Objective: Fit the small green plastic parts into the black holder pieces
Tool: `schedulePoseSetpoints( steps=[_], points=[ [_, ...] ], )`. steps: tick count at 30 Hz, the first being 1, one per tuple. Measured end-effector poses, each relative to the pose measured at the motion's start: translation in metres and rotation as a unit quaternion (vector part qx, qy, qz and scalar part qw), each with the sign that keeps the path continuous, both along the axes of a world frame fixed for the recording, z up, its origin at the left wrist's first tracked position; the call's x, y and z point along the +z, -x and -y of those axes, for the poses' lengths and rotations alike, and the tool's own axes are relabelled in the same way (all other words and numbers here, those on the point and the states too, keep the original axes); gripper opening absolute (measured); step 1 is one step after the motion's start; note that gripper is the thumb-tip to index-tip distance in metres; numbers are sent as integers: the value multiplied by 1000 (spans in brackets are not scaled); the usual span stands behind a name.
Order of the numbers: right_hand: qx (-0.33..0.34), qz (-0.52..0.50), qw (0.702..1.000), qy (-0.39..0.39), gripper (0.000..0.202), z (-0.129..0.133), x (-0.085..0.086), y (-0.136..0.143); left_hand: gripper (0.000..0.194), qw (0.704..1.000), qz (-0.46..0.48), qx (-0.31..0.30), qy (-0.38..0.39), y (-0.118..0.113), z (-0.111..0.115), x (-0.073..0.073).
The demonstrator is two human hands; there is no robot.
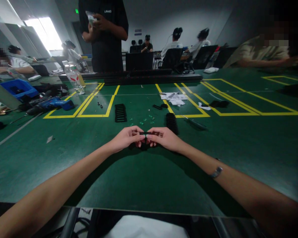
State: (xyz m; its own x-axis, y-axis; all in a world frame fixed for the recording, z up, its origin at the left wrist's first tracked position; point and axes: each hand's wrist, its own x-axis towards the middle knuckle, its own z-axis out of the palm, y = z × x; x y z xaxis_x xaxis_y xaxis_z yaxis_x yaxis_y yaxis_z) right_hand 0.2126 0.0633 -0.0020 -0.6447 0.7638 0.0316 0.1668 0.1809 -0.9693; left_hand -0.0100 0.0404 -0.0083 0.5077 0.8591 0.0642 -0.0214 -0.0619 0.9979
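Note:
My left hand (pixel 129 137) and my right hand (pixel 162 137) meet over the green table, both closed on one small black part (pixel 145 133). Thumbs and fingertips pinch it from either side; its exact kind is too small to make out. Just beyond the hands lie several little green circuit boards (pixel 142 123). A black slotted rack (pixel 120 113) lies behind my left hand. Beside my right hand is a second black ribbed piece (pixel 172 123). Small black pieces (pixel 160 106) rest a little farther back.
Yellow tape (pixel 93 116) marks boxes on the table. White papers (pixel 175 98) lie at the back, a blue power tool (pixel 56 104), blue bin (pixel 18 87) and bottles (pixel 75 79) at left. A person in a dark shirt (pixel 104 36) stands across the table.

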Motion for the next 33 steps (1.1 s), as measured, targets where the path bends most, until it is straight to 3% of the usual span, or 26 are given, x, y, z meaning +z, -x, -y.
schedulePoseSetpoints(
  steps=[33],
  points=[
    [6, -3, 1000, 5, 33, -2, -3, -1, 31, 1000, -17, 9, -5, -1, 0, 0]
  ],
)
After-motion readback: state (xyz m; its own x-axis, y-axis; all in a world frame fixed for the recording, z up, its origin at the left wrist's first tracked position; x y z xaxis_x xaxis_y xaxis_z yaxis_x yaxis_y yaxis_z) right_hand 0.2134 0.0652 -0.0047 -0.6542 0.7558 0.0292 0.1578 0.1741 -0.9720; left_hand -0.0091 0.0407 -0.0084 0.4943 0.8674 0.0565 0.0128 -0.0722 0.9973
